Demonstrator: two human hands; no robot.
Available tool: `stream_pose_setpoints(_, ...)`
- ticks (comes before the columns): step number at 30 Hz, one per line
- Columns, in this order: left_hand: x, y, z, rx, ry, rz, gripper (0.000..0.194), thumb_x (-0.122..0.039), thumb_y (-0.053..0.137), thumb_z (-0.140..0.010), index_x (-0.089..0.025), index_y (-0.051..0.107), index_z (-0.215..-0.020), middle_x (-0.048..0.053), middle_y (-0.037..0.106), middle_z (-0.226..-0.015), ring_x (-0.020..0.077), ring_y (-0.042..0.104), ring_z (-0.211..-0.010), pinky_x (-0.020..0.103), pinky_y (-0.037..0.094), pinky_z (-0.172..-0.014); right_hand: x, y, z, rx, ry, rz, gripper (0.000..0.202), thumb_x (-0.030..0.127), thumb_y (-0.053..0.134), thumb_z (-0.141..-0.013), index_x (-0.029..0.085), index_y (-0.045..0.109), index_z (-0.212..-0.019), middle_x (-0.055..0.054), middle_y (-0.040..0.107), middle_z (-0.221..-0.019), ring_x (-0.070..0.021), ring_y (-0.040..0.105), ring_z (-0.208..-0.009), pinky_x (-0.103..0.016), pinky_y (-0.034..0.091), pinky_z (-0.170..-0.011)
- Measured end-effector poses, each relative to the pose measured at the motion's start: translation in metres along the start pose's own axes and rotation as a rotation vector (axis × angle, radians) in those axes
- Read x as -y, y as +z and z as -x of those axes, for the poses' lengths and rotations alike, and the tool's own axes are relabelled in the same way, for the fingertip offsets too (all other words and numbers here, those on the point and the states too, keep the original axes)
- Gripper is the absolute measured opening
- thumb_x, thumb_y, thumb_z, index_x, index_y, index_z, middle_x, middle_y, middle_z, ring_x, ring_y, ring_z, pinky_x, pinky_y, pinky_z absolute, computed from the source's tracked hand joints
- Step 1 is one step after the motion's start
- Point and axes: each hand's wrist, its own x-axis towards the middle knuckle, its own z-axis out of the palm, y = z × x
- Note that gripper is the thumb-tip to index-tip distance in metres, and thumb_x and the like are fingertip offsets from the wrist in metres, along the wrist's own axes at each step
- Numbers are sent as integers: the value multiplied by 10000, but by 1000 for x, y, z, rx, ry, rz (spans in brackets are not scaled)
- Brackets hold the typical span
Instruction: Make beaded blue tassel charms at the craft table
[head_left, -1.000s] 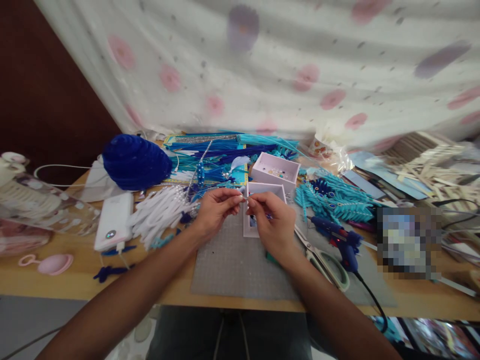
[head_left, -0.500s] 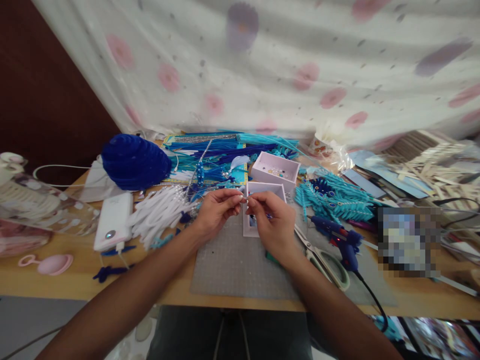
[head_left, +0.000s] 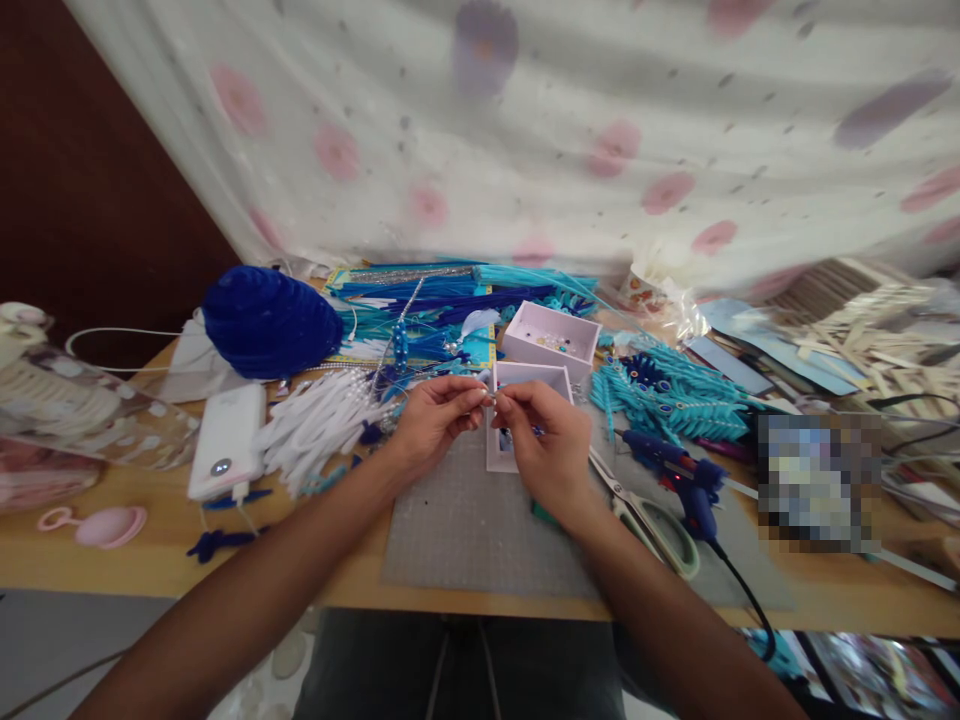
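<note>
My left hand (head_left: 442, 420) and my right hand (head_left: 546, 432) meet fingertip to fingertip over a grey cutting mat (head_left: 465, 540). Both are closed in a pinch. Something small and whitish, perhaps beads, shows between the fingertips, too small to name. Just behind and partly under my right hand stands a white open box (head_left: 495, 455) with small dark-blue pieces in it. A second white box (head_left: 517, 348), holding several small coloured beads, sits farther back. To the right of my right hand lie scissors (head_left: 660, 535) with pale green handles.
A blue glue gun (head_left: 679, 475) with a lit red light lies at right, beside turquoise pipe-cleaner leaves (head_left: 675, 390). At left are white pipe cleaners (head_left: 319, 420), a white power bank (head_left: 227, 440) and a dark-blue fuzzy cone (head_left: 266, 322). Wooden sticks (head_left: 862, 310) are heaped back right.
Both hands stay in nearly the same place, still pinched together. Only a very slight shift of the camera view shows.
</note>
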Motion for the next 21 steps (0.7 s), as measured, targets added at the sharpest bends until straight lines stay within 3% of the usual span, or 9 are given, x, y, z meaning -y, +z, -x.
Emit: stream_pose_setpoints(21,1,-1,0,21,28,-34,275,-290,942,-562,-164,772,-737,-11,680,-589,59,581,-470,167,457,-494,1,-1,0,19,27,11,128,203,580,-945,210,657,-844,7,671,-718,-132,662,-621,-240,513,-605)
